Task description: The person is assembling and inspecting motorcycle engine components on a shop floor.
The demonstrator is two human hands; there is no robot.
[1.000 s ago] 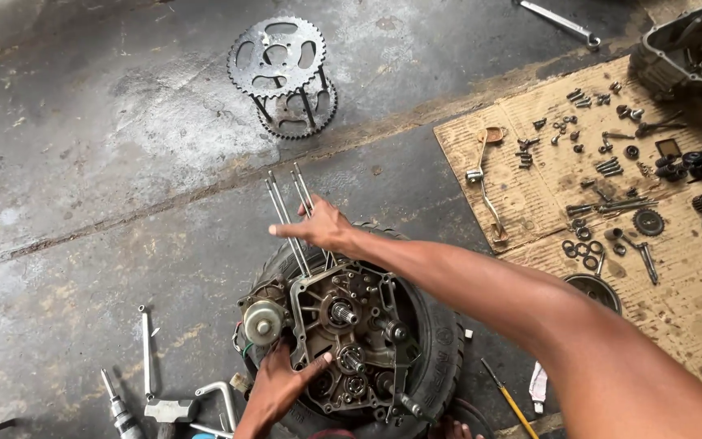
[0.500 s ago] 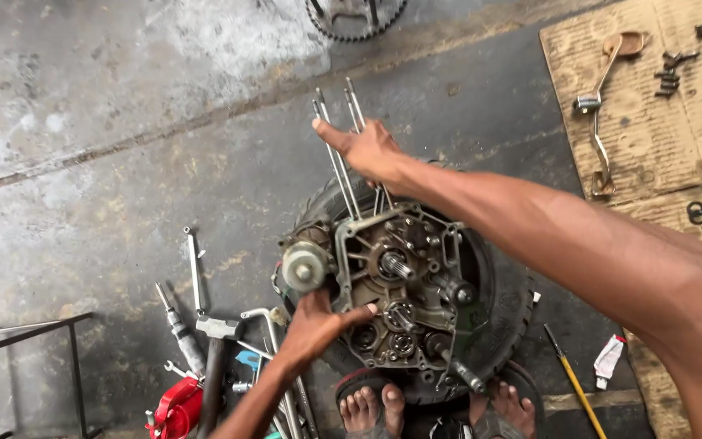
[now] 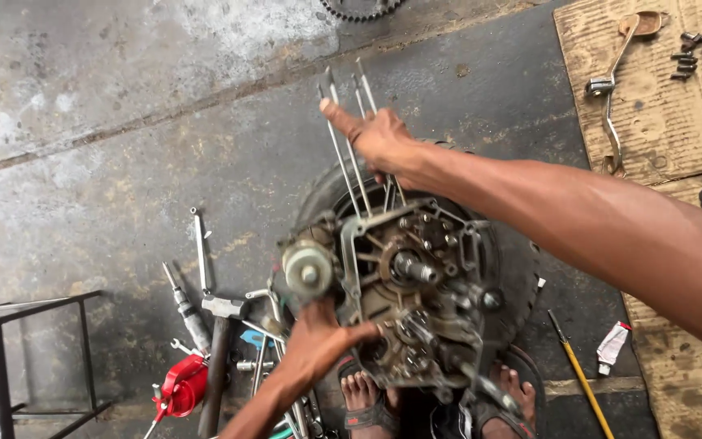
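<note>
A greasy engine crankcase (image 3: 416,293) rests on a black tyre (image 3: 513,268) laid on the concrete floor. Its open side shows gears and a shaft. Several long metal studs (image 3: 343,154) stick out of its far end. My right hand (image 3: 379,138) reaches across and grips those studs. My left hand (image 3: 318,341) holds the near left edge of the crankcase, just below a round silver part (image 3: 308,266). My sandalled feet (image 3: 363,398) show under the engine.
Hand tools lie left of the engine: a hammer (image 3: 217,341), wrenches (image 3: 200,248) and a red tool (image 3: 180,389). A metal stand (image 3: 34,358) is at the lower left. Cardboard (image 3: 660,97) at the right holds a kick lever (image 3: 611,81) and bolts. A sprocket (image 3: 359,8) lies at the top.
The view has tipped down and closer, so the engine and tools sit higher and larger in frame. Both hands keep their hold on the studs and the crankcase edge.
</note>
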